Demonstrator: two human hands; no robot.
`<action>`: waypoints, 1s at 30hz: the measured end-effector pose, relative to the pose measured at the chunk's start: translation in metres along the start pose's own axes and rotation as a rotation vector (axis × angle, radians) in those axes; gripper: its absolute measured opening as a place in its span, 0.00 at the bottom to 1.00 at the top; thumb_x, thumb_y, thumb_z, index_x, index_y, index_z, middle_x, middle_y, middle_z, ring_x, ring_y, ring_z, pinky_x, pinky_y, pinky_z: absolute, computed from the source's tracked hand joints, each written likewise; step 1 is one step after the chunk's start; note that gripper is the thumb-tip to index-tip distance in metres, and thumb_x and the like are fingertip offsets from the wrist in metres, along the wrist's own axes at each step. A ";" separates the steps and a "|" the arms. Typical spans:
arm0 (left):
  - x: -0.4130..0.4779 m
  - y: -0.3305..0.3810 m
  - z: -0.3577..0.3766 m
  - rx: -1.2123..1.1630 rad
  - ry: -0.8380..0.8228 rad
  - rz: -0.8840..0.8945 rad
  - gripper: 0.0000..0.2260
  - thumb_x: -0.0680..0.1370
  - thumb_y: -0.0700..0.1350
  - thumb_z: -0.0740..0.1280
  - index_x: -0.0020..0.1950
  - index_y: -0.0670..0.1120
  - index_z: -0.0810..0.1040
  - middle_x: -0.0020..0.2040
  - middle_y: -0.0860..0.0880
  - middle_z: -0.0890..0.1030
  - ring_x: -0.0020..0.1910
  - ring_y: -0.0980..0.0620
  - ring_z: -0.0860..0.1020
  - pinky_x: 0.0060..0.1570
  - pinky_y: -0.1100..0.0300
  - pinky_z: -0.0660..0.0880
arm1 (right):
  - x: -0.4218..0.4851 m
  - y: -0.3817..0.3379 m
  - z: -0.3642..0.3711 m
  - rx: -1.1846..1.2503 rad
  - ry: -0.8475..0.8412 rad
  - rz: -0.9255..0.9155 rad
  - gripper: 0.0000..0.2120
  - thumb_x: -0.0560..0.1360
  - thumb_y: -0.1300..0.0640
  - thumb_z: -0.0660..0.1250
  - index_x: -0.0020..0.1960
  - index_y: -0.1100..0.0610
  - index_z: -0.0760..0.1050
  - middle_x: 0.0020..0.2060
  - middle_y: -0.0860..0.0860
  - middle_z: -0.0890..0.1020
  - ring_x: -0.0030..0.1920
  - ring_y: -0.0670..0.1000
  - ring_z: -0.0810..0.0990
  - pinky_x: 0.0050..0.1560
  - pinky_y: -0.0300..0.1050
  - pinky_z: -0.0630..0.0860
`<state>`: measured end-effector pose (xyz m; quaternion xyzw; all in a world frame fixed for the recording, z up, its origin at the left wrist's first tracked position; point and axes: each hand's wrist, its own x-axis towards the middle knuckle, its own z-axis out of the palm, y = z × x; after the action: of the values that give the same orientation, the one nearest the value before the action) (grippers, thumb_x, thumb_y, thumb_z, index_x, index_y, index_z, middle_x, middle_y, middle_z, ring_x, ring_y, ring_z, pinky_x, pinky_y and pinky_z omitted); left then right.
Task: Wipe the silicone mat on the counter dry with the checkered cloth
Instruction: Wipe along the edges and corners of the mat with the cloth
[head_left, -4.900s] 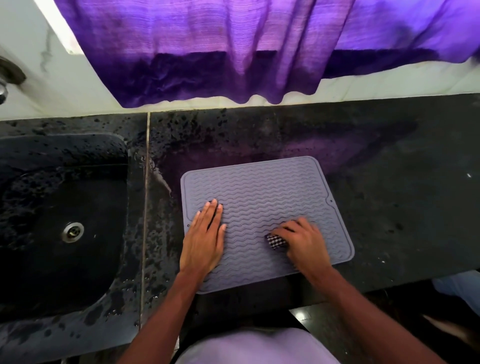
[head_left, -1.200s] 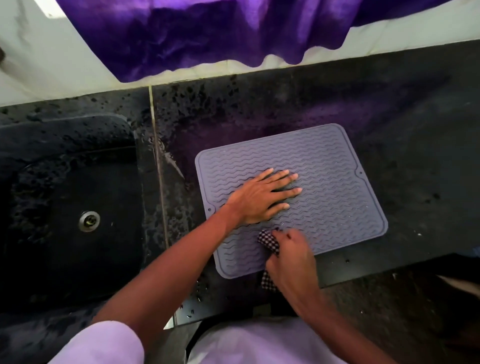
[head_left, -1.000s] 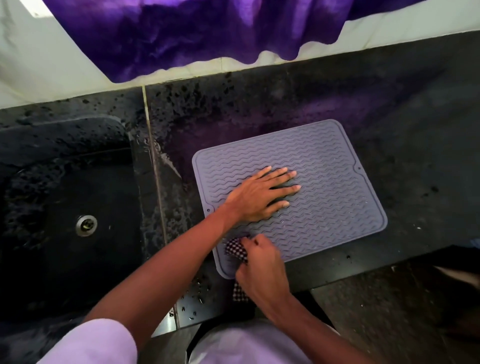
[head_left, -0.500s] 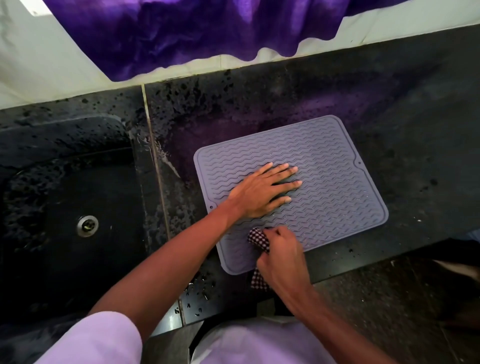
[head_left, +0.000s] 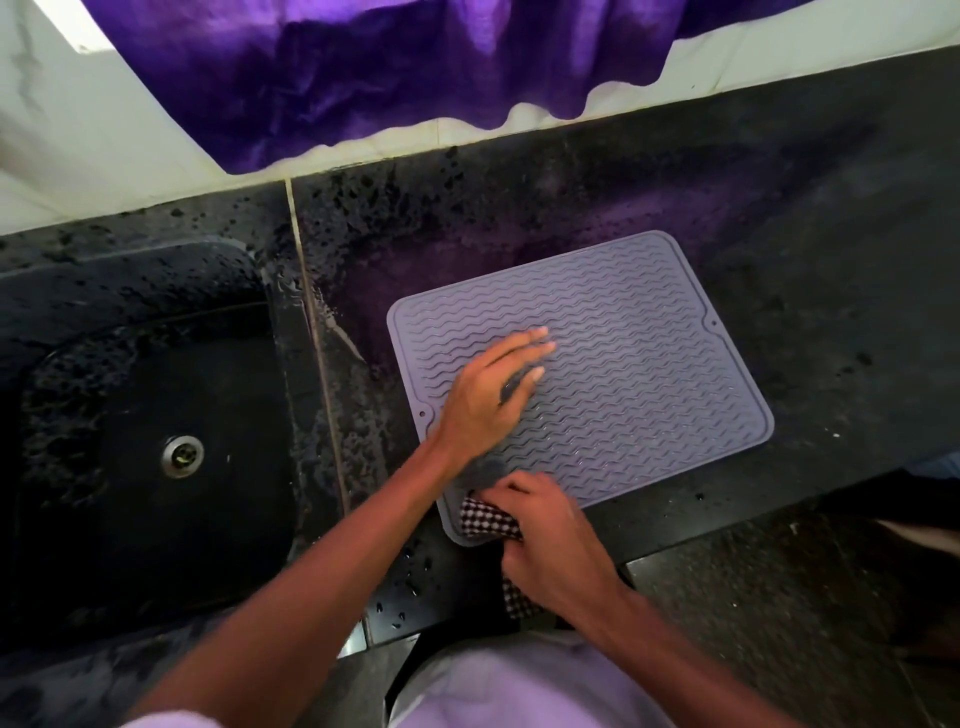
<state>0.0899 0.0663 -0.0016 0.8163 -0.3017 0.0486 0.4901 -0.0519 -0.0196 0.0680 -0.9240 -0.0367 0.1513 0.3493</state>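
A: Position of silicone mat (head_left: 649, 364)?
B: Flat on the dark counter (head_left: 831, 260), just right of the sink (head_left: 104, 519), skewed slightly to the counter edge, near-left corner close to that edge
A: Left hand (head_left: 488, 400), and reason for placement?
B: Palm down on the left half of the mat, fingers (head_left: 527, 345) straight and close together; judged to pin the limp sheet against sliding under the rubbing
A: Right hand (head_left: 550, 535)?
B: Fingers curled round the bunched checkered cloth (head_left: 485, 519), pressing it onto the near-left corner of the mat; loose end trailing off the counter edge toward the body. Bunched presumably for firmer pressure into the wavy ridges
A: Stage of task?
B: Probably mid-wipe at the corner nearest the body. A few small glints, perhaps droplets, on the near half of the mat; water beads on the counter beside the sink. Far and right areas likely next
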 end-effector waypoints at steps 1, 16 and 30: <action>-0.012 -0.001 -0.003 0.028 -0.005 -0.050 0.14 0.82 0.40 0.66 0.67 0.41 0.80 0.70 0.46 0.77 0.72 0.52 0.73 0.71 0.55 0.71 | -0.003 0.003 0.000 -0.074 0.005 -0.047 0.25 0.61 0.63 0.57 0.55 0.52 0.79 0.49 0.46 0.78 0.51 0.51 0.74 0.51 0.44 0.75; -0.049 -0.012 -0.004 0.316 -0.077 -0.065 0.17 0.85 0.45 0.58 0.70 0.41 0.78 0.72 0.47 0.76 0.75 0.51 0.70 0.76 0.55 0.64 | 0.006 0.054 -0.030 -0.681 -0.077 -0.329 0.22 0.65 0.58 0.55 0.57 0.49 0.75 0.51 0.44 0.77 0.49 0.54 0.72 0.40 0.48 0.73; -0.051 -0.012 -0.001 0.385 -0.038 -0.077 0.15 0.84 0.44 0.61 0.69 0.42 0.78 0.71 0.49 0.76 0.73 0.53 0.71 0.73 0.52 0.69 | -0.025 0.175 -0.140 -0.740 0.163 -0.150 0.34 0.54 0.67 0.69 0.61 0.53 0.79 0.53 0.47 0.82 0.49 0.55 0.72 0.44 0.49 0.70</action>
<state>0.0554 0.0940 -0.0291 0.9068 -0.2644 0.0712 0.3206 -0.0400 -0.2442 0.0591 -0.9913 -0.1286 0.0280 0.0039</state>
